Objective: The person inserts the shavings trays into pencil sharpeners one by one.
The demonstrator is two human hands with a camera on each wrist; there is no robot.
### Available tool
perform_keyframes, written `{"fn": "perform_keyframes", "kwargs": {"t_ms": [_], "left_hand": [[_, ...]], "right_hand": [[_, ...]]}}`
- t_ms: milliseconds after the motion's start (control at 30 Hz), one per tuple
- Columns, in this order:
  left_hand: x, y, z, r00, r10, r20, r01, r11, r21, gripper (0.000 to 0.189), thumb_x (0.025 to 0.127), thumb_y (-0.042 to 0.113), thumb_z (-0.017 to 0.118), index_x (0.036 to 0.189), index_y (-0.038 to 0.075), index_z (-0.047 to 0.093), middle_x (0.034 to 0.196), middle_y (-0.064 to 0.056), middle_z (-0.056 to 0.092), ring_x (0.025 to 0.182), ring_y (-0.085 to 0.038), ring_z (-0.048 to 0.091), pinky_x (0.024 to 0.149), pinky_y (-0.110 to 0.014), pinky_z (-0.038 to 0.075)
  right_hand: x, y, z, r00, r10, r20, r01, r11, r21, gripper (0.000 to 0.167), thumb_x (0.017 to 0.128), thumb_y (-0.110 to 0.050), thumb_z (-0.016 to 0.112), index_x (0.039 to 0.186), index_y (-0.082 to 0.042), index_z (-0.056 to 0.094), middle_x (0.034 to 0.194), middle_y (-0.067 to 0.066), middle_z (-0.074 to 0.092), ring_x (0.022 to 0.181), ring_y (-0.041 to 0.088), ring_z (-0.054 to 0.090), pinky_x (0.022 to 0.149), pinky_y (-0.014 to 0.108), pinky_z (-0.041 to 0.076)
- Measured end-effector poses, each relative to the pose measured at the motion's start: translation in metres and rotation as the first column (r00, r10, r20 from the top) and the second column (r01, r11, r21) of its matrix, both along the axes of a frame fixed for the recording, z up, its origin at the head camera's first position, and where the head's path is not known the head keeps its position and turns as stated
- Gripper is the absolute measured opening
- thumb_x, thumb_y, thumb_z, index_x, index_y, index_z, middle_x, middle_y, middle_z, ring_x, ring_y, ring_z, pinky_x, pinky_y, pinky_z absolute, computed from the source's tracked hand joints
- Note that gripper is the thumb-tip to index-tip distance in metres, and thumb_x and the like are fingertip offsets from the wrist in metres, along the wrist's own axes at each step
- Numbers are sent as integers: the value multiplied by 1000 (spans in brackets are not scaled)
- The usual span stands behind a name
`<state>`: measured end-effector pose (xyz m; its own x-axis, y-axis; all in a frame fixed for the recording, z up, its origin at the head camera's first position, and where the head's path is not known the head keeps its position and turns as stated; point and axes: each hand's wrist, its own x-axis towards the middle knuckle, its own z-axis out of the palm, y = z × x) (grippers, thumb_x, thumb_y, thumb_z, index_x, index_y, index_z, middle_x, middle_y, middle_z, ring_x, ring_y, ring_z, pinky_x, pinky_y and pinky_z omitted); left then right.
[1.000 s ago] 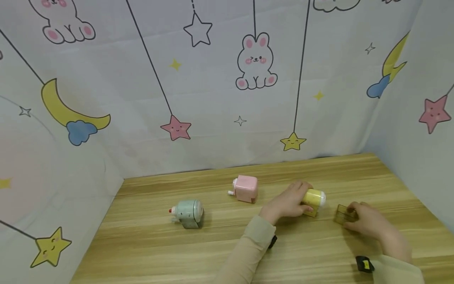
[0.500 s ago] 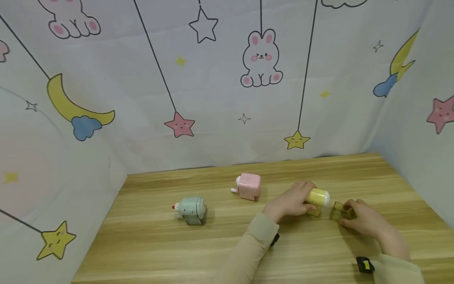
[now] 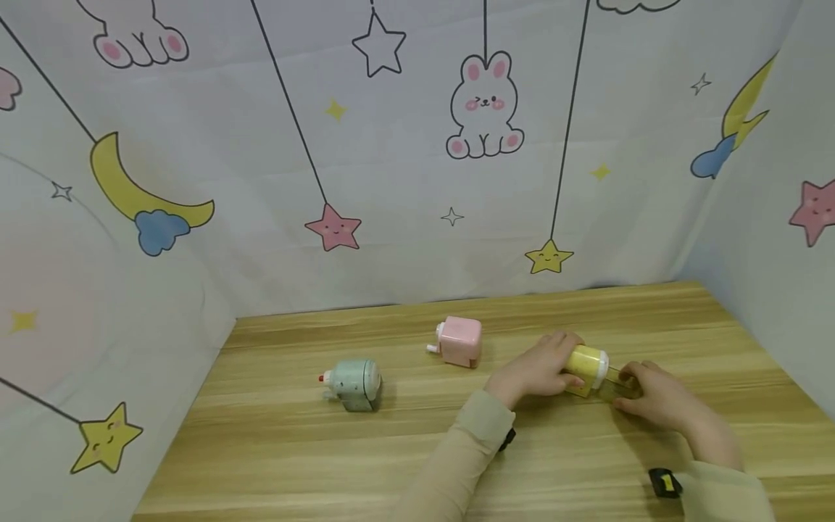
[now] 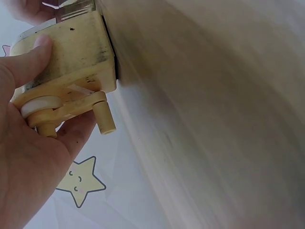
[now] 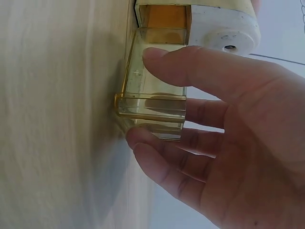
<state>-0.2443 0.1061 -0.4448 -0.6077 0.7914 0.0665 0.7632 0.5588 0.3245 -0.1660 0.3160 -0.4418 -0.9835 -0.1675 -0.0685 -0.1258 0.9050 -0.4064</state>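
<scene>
A yellow crank pencil sharpener (image 3: 586, 360) lies toward the right of the table. My left hand (image 3: 531, 373) grips it, thumb on one side and fingers round the other; its crank handle (image 4: 104, 117) points toward the palm in the left wrist view. My right hand (image 3: 665, 399) pinches a clear amber shavings drawer (image 5: 155, 102) between thumb and fingers. The drawer's far end sits right at the square opening (image 5: 167, 16) in the sharpener's body, beside the white end with the pencil hole (image 5: 230, 47).
A pink crank sharpener (image 3: 460, 341) stands left of the hands, farther back. A mint green sharpener (image 3: 352, 384) with a red-tipped handle is farther left on the wooden table (image 3: 313, 464). Printed cloth (image 3: 391, 159) walls in the back and sides.
My right hand has moved left with the drawer, bringing it from a gap away up to the sharpener's opening. My left hand keeps its grip; the head view has shifted slightly.
</scene>
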Motion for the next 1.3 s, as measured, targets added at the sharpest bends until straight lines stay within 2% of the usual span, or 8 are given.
{"fn": "perform_keyframes", "kwargs": {"t_ms": [433, 833, 1300], "left_hand": [[0, 1, -1, 1000, 3, 4, -3, 1000, -11, 56, 90, 39, 64, 136, 16, 40, 125, 3, 50, 104, -7, 49, 91, -15, 40], [2, 1, -1, 1000, 12, 10, -12, 1000, -16, 56, 90, 40, 63, 136, 17, 40, 126, 4, 49, 104, -6, 49, 90, -14, 41], [1, 0, 0, 1000, 14, 16, -14, 1000, -10, 57, 90, 40, 64, 135, 16, 40, 124, 4, 49, 103, -6, 49, 88, -14, 40]], "right_hand": [[-2, -9, 0, 1000, 25, -8, -26, 999, -28, 51, 80, -25, 75, 113, 9, 57, 106, 26, 60, 95, 41, 60, 81, 57, 49], [-5, -13, -2, 1000, 27, -11, -27, 999, -44, 49, 79, -21, 77, 112, 9, 57, 100, 23, 59, 88, 32, 60, 76, 52, 51], [-6, -15, 0, 1000, 21, -4, -21, 999, -36, 54, 80, -27, 76, 114, 10, 56, 103, 26, 59, 91, 37, 61, 78, 55, 51]]}}
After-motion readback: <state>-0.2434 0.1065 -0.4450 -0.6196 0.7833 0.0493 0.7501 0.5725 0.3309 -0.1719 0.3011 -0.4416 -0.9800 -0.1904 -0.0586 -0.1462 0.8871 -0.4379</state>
